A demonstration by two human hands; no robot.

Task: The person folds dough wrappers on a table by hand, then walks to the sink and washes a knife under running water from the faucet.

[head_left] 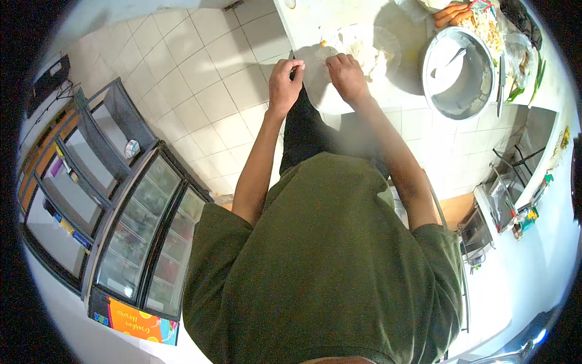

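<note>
My left hand (286, 85) is held just off the left edge of the white table (409, 79), its thumb and fingers pinched together. Over the table's front left corner, my right hand (350, 77) is closed with its fingers curled down. Something pale and thin may lie between the hands, but the glare hides it. Beyond the right hand a round, pale plate or sheet (393, 51) carries white, dough-like pieces (376, 57). To the right stands a metal bowl (467, 100) with white residue and a light-coloured utensil (454, 60) inside.
Right of the bowl lies a knife (501, 85), beside green stalks (538, 79) and a plastic bag (518, 51). Carrots (451, 14) and a shredded vegetable mix (484, 27) sit at the back right. A glass-door display fridge (142, 224) stands to my left on the tiled floor (200, 79).
</note>
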